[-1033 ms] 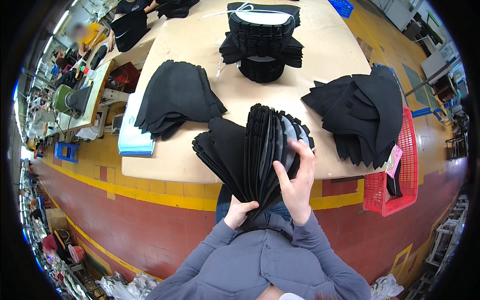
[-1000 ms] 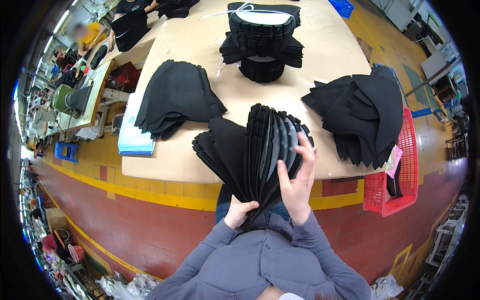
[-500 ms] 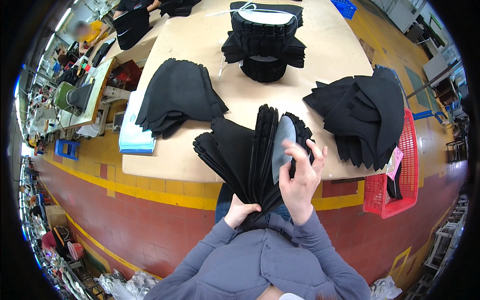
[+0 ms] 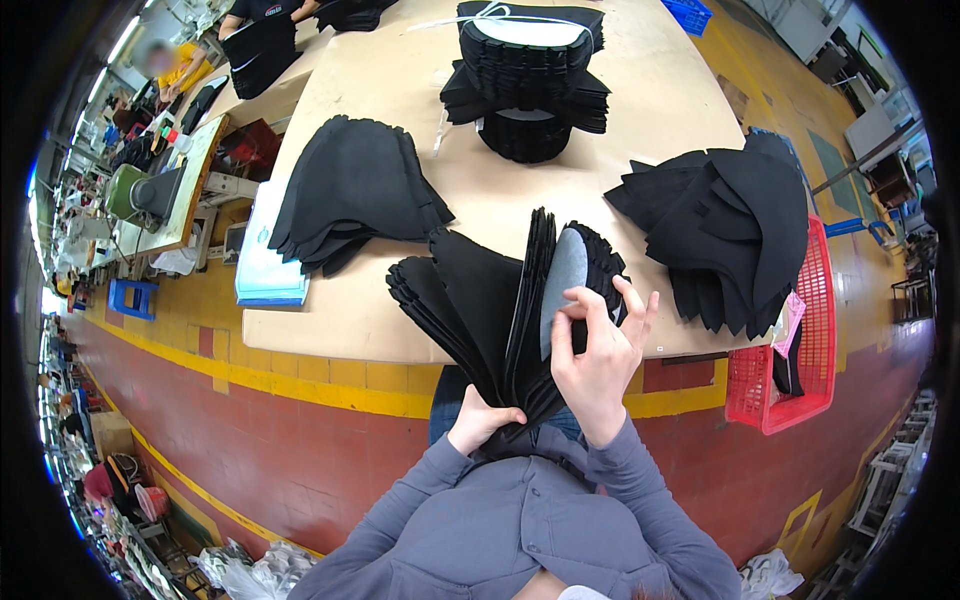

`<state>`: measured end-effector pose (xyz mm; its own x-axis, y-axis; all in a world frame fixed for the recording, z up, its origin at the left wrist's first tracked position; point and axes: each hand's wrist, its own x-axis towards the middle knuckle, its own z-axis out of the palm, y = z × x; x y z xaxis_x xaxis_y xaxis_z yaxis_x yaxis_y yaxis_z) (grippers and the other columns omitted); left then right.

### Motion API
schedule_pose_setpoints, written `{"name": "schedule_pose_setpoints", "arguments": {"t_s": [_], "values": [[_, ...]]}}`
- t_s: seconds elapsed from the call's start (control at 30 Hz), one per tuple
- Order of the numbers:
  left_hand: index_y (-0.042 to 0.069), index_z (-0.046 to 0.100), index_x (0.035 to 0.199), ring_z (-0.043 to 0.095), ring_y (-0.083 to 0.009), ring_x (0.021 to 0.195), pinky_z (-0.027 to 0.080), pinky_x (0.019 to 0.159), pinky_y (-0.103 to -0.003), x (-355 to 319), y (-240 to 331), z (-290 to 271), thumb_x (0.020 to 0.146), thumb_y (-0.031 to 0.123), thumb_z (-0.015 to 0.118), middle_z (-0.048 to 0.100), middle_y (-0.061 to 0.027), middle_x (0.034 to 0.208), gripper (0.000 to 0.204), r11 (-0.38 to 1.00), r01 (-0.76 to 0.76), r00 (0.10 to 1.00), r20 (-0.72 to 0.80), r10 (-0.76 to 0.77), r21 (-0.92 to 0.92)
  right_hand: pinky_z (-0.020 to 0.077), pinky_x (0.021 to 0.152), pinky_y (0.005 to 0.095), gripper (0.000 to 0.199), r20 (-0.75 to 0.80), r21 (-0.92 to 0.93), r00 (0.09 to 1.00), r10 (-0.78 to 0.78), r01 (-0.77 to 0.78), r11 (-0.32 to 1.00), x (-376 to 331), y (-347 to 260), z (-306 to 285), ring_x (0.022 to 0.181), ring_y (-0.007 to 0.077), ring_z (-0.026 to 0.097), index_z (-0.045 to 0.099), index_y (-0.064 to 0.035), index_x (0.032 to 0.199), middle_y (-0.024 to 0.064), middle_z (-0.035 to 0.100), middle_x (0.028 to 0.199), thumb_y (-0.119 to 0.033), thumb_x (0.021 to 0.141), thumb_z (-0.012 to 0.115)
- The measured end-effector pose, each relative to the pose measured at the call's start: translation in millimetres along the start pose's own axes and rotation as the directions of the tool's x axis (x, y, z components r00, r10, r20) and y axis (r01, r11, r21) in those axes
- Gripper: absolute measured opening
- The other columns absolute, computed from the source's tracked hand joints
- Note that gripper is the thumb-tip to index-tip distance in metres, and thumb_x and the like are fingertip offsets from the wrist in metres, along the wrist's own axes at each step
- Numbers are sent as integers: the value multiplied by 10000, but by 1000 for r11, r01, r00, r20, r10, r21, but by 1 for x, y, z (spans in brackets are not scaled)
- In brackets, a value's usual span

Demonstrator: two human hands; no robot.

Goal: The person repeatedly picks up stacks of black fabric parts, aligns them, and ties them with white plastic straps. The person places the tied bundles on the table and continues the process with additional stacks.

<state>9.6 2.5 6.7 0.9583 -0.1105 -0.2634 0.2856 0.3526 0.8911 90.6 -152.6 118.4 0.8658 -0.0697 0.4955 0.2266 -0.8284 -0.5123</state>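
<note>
A bundle of black fabric pieces [image 4: 478, 290] is fanned out in front of me at the table's near edge. Its narrow lower end is gripped by my left hand [image 4: 484, 418], thumb across the front. A piece with a grey face [image 4: 566, 270] stands among the black ones on the bundle's right side. Over that grey face is my right hand [image 4: 603, 362], its thumb and index finger pinched together and the other fingers raised apart. Whatever lies between those two fingertips is too small to make out.
Stacks of black pieces lie left [image 4: 350, 190] and right [image 4: 735, 225] on the table [image 4: 400, 85]. A tied black bundle [image 4: 525, 80] stands farther back. Blue-white papers [image 4: 270, 275] lie at the left edge; a red basket [image 4: 822, 330] stands beyond the right corner. Other people sit far left.
My right thumb and index finger have come together over the grey-faced piece. The upright middle clump of black pieces looks thinner. My left hand keeps its grip.
</note>
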Motion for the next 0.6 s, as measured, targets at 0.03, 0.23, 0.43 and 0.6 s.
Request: {"name": "schedule_pose_setpoints", "arguments": {"t_s": [0.03, 0.23, 0.43, 0.6], "values": [[-58, 585, 1202, 597, -158, 1046, 463, 966, -306, 0, 1, 1, 610, 49, 907, 660, -81, 1154, 683, 1000, 10, 1000, -1, -10, 3, 126, 1174, 539, 254, 14, 5, 1000, 15, -15, 1000, 1, -3, -3, 1245, 252, 439, 655, -131, 1044, -42, 679, 739, -109, 793, 683], [-60, 578, 1211, 598, -162, 1053, 464, 969, -309, 0, -2, -3, 592, 68, 919, 658, -83, 1156, 718, 1000, 17, 1000, 5, -17, 0, 143, 1169, 536, 290, 16, 47, 999, 37, -38, 998, 1, -3, -3, 1236, 263, 444, 649, -136, 1033, -24, 668, 768, -88, 750, 686], [-56, 567, 1225, 597, -168, 1066, 457, 982, -311, 1, 0, -2, 576, 91, 936, 653, -85, 1168, 761, 999, 30, 999, 22, -30, 13, 140, 1169, 524, 301, 28, -36, 997, -73, 74, 997, 0, 4, -1, 1230, 285, 451, 657, -136, 1016, -7, 673, 774, -41, 731, 660], [-60, 563, 1224, 599, -172, 1075, 458, 984, -312, 0, 4, -1, 586, 63, 919, 649, -92, 1176, 741, 997, 44, 999, 16, -45, 69, 131, 1176, 517, 290, 53, 35, 998, 26, -28, 999, 6, -9, -10, 1219, 281, 455, 658, -136, 1046, -1, 680, 799, -137, 759, 701]]}}
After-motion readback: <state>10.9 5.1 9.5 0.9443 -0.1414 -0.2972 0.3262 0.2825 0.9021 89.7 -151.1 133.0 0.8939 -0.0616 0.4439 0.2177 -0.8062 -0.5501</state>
